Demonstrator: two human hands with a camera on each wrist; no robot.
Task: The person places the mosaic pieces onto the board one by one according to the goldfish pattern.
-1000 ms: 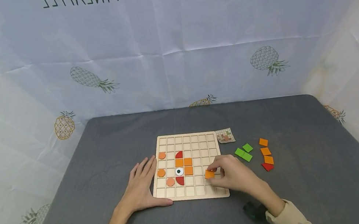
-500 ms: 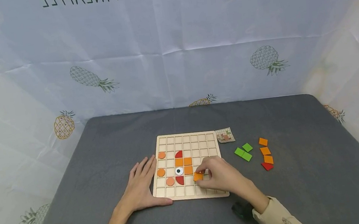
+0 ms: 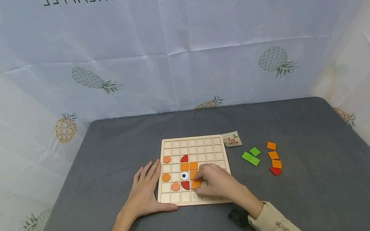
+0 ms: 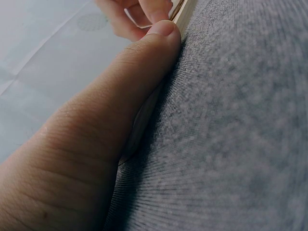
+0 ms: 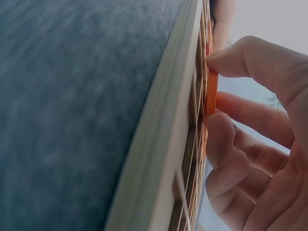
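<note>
A wooden grid board (image 3: 208, 142) lies on the dark cloth. My left hand (image 3: 145, 196) rests at its left side, fingers spread, thumb along the near edge. My right hand (image 3: 218, 182) pinches an orange square tile (image 3: 195, 184) between thumb and fingers over a cell just right of the lower red quarter-circle tile (image 3: 185, 185). In the right wrist view that orange tile (image 5: 212, 91) sits at the grid, gripped at its edges. Other pieces on the board include orange discs (image 3: 166, 177), orange squares (image 3: 184, 167), an upper red quarter-circle (image 3: 184, 158) and a white eye disc (image 3: 184, 175).
Right of the board lie green tiles (image 3: 251, 158) and a column of orange squares (image 3: 273, 155) ending in a red piece (image 3: 275, 171). A small printed pattern card (image 3: 232, 139) touches the board's far right corner. A pineapple-print cloth (image 3: 177, 47) hangs behind the table.
My right hand has carried the orange square tile leftward across the board, from the right-hand columns to beside the lower red quarter-circle. My left hand has stayed in place.
</note>
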